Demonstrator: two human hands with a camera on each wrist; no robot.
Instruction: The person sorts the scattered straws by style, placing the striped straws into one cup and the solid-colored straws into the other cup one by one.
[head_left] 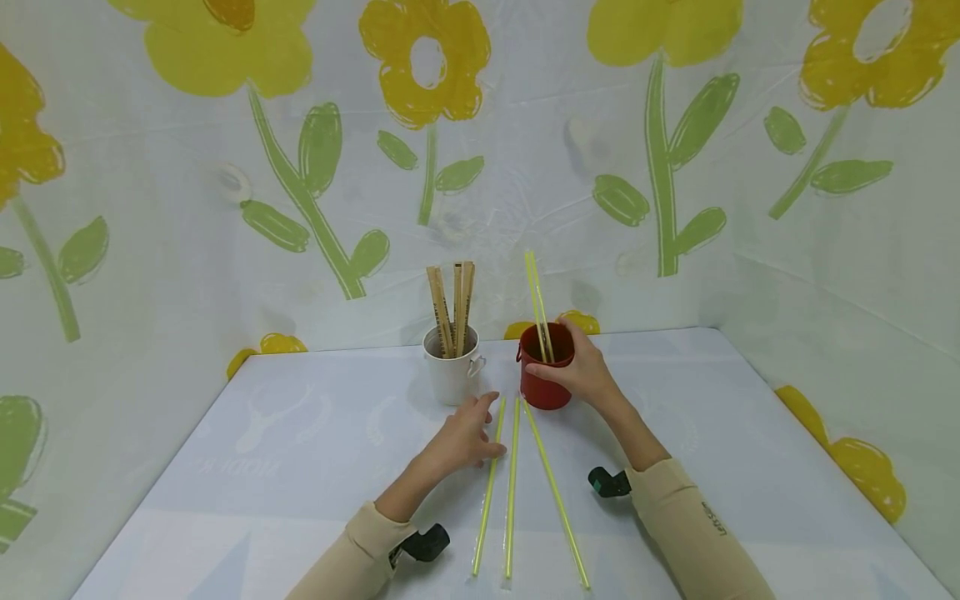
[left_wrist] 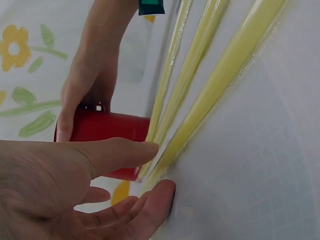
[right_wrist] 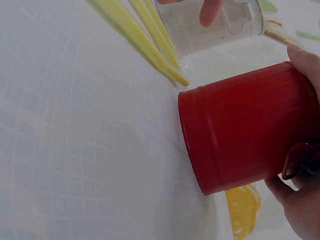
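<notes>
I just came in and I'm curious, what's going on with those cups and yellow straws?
A person's right hand grips the red cup, which has two yellow straws standing in it. Three more straws lie on the table. The left hand is at the leftmost one, thumb and fingers apart; I can't tell whether it touches it. The white cup, left of the red one, holds brown sticks.

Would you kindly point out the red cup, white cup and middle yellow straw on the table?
Red cup (right_wrist: 242, 131), right wrist view: side wall.
White cup (head_left: 452, 380), head view: front wall.
Middle yellow straw (head_left: 512, 487), head view: mid-length.
</notes>
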